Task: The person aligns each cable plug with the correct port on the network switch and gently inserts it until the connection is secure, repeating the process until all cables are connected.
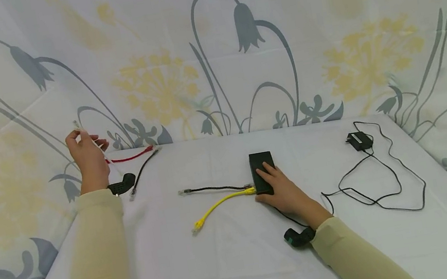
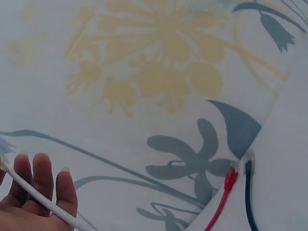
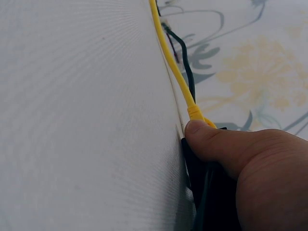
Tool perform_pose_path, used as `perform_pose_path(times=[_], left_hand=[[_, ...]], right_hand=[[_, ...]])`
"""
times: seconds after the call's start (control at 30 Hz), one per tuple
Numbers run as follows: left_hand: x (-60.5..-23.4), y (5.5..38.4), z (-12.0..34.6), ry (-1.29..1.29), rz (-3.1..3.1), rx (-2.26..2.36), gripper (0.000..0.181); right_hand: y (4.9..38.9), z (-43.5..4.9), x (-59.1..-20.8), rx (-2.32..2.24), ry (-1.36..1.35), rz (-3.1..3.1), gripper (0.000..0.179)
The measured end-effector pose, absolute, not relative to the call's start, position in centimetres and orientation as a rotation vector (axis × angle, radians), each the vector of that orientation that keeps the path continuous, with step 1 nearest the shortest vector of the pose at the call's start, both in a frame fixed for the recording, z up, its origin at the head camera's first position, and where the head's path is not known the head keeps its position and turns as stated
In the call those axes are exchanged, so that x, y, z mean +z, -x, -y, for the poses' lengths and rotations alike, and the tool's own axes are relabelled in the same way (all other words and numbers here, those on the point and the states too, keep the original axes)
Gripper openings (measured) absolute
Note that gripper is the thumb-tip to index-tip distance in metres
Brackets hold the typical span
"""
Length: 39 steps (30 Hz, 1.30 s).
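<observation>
Raised at the far left, my left hand (image 1: 88, 154) holds a white network cable (image 2: 45, 201) with its clear plug pointing up past the fingertips. My right hand (image 1: 283, 191) grips a black network switch (image 1: 260, 159) lying on the table, fingers over its top and thumb at the near side. From the left side of the switch run a yellow network cable (image 1: 218, 203) and a black network cable (image 1: 214, 188), their free ends on the cloth. In the right wrist view, the thumb (image 3: 211, 139) lies against the yellow plug. The ports themselves are hidden.
Below the left hand lie a red cable (image 1: 131, 158) and a short black cable (image 1: 143, 166) by the table's back edge. A power adapter (image 1: 359, 141) with a looped thin cord (image 1: 399, 179) is at the right. Patterned fabric (image 1: 172, 44) rises behind the table.
</observation>
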<state>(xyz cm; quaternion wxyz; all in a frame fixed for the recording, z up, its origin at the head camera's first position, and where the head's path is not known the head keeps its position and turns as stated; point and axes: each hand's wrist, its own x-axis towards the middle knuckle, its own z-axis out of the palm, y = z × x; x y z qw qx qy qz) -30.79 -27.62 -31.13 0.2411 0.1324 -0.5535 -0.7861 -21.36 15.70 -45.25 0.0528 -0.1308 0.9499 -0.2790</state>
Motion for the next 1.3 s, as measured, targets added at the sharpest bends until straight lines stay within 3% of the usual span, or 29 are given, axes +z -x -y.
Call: perform_pose_path(times=[0.5, 1.3], left_hand=[[-34.9, 31.2, 22.3, 0.083, 2.399, -1.392, 0.044], [-39.9, 30.4, 15.4, 0.334, 2.654, -1.196, 0.037]], right_hand=[[21.2, -16.0, -45.1, -0.869, 0.398, -2.879, 0.080], [21.2, -16.0, -45.2, -0.864, 0.416, -2.895, 0.080]])
